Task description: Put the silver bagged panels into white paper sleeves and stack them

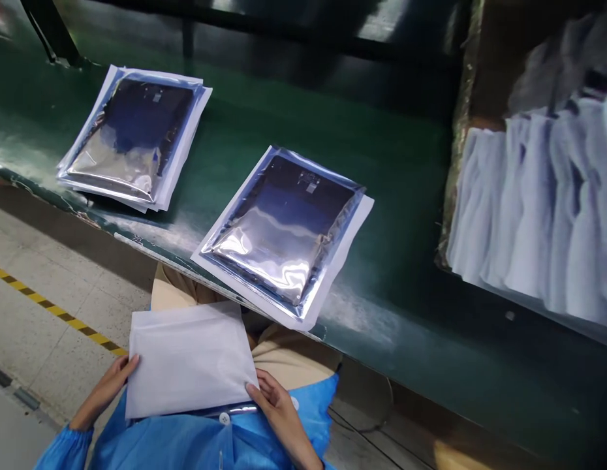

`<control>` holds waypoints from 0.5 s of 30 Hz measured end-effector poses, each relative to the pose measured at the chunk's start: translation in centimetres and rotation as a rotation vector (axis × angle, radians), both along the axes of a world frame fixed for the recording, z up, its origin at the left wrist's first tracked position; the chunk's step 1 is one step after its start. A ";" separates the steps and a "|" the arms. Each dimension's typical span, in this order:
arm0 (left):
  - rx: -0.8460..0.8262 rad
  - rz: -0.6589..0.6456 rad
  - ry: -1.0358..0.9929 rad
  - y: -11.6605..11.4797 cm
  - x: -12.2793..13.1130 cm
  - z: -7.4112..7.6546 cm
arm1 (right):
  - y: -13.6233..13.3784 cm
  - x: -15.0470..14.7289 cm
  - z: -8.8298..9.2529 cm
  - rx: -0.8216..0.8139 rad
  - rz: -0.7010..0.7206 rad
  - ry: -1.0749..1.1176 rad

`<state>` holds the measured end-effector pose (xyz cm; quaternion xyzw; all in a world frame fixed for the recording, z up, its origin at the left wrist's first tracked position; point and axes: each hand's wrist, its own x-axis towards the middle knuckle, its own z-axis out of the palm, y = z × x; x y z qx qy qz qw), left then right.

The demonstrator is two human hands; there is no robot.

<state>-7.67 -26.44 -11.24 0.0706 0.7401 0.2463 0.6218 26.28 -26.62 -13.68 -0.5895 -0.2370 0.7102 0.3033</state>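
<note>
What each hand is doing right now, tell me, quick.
Left hand: closed on the near-left edge of the white pouch, holding it.
Right hand: closed on the pouch's right edge, thumb on top, holding it.

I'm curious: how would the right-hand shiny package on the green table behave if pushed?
The shiny package is probably slippery, given its glossy wrapping. Its straight-edged dark panel suggests stiffness; lying flat, it seems unlikely to roll.
</note>
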 end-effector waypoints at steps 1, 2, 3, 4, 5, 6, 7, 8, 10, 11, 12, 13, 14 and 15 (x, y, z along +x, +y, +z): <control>0.025 0.046 0.015 0.5 0.2 -0.4 | 0.1 0.2 0.1 -0.001 0.015 -0.010; 0.045 0.090 0.029 0.9 0.5 -0.8 | 0.2 0.3 0.1 0.000 0.020 -0.035; 0.056 0.131 0.039 1.1 0.9 -1.2 | 0.5 0.4 0.0 0.005 0.014 -0.070; 0.059 0.166 0.046 1.3 1.3 -1.4 | 1.0 0.4 -0.3 0.014 -0.001 -0.109; 0.055 0.193 0.048 1.4 1.8 -1.6 | 1.6 0.3 -0.7 0.027 -0.022 -0.144; 0.045 0.213 0.047 1.4 2.2 -1.7 | 2.4 0.0 -1.2 0.042 -0.045 -0.167; 0.032 0.228 0.042 1.4 2.5 -1.7 | 3.3 -0.4 -1.8 0.056 -0.066 -0.174; 0.017 0.236 0.034 1.4 2.7 -1.7 | 4.1 -0.8 -2.4 0.068 -0.083 -0.174; -0.020 0.247 0.025 1.2 3.1 -1.5 | 5.3 -1.8 -3.4 0.079 -0.111 -0.162; -0.042 0.252 0.024 0.9 3.3 -1.3 | 5.6 -2.2 -3.7 0.080 -0.125 -0.157; -0.066 0.256 0.027 0.6 3.4 -1.1 | 5.5 -2.6 -3.8 0.079 -0.138 -0.158; -0.094 0.262 0.033 0.2 3.6 -0.9 | 5.2 -2.7 -3.8 0.078 -0.152 -0.164; -0.127 0.265 0.041 -0.2 3.8 -0.6 | 4.6 -2.8 -3.6 0.077 -0.162 -0.172; -0.160 0.266 0.047 -0.6 4.0 -0.3 | 3.8 -2.8 -3.3 0.074 -0.167 -0.180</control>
